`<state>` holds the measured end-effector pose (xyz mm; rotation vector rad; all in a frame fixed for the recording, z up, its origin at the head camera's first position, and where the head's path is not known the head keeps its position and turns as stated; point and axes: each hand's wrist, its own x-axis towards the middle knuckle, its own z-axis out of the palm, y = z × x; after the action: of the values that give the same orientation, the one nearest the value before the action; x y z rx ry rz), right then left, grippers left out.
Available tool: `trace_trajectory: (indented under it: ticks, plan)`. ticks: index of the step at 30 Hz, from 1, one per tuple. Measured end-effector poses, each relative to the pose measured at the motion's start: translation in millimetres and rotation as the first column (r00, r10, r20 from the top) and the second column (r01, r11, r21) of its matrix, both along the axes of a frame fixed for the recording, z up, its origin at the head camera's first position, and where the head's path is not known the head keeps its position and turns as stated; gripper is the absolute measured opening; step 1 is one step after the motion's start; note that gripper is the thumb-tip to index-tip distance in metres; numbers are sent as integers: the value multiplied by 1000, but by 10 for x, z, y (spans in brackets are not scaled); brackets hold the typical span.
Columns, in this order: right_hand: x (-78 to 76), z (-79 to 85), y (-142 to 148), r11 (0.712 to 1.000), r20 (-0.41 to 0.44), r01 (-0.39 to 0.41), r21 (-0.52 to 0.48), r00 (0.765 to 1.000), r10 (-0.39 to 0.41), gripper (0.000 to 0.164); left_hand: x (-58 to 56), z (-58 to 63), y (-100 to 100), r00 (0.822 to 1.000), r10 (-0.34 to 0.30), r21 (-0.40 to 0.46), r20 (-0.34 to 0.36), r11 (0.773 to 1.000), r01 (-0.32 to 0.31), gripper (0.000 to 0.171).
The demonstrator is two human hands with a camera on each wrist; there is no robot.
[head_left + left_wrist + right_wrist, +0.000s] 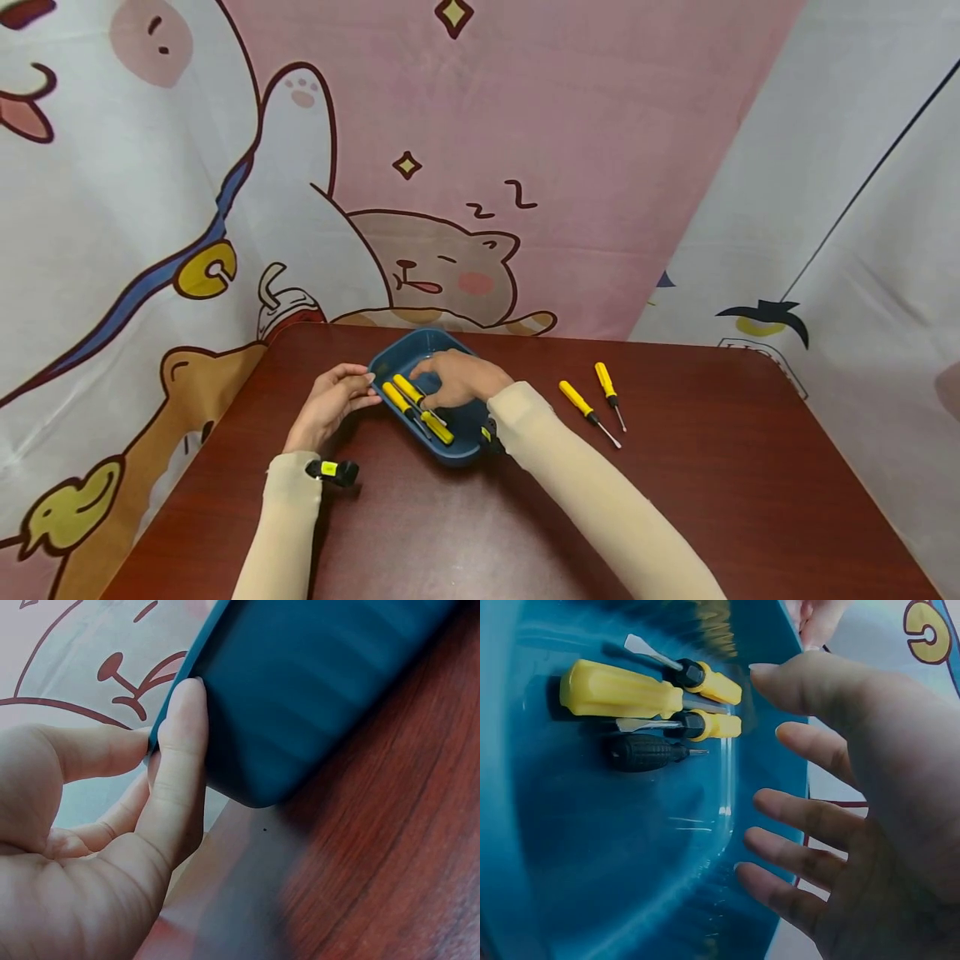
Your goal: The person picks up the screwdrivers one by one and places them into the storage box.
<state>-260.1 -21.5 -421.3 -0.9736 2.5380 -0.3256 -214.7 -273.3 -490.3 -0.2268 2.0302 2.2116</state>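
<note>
My left hand pinches the rim of a blue plastic tray between thumb and fingers at its left side. In the left wrist view, the fingers press the tray's outer wall. Over the tray's inside reaches my right hand, its fingers spread and holding nothing. Beside it in the tray lie three yellow-handled screwdrivers, among them a thick-handled screwdriver between two slimmer ones, an upper screwdriver and a lower screwdriver. A small black-handled screwdriver lies alongside them.
To the right of the tray, two more yellow-handled screwdrivers lie on the brown table: a nearer screwdriver and a farther screwdriver. A cartoon-printed cloth hangs behind the table's back edge and along its sides.
</note>
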Motion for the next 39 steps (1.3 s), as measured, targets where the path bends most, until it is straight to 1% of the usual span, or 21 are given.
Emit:
trace_trajectory:
  ticks: [4,9,16,20,26,30,35,39]
  plan:
    - [45,24,49,999,-38,-31,-12,999,30,62,-7,-10,4,1000,4,4,-6,1000,-4,38]
    - [91,40,105,997,-106,-70,-18,992,68,67,-7,-12,7,1000,10,5,-10,1000,-10,38]
    - [165,49,216,997,-174,-70,-25,983,64,73,-5,-15,18,1000,10,1,-1,1000,-10,38]
    - [190,39,286,998,-216,-52,-35,975,43,76,-8,-13,21,1000,9,-1,-1,1000,-9,38]
    - [211,10,381,999,-301,-13,-48,954,-2,80,-9,-14,6,1000,20,-14,6,1000,-20,34]
    - [221,-13,456,997,-341,20,-73,939,-44,82,3,-9,7,1000,22,-18,6,1000,-22,35]
    - [228,-37,582,992,-359,67,-111,928,-103,85,21,0,22,1000,20,-19,1,1000,-20,38]
    - [231,-52,700,978,-352,119,-173,919,-174,86,24,7,21,1000,12,-17,-3,1000,-12,39]
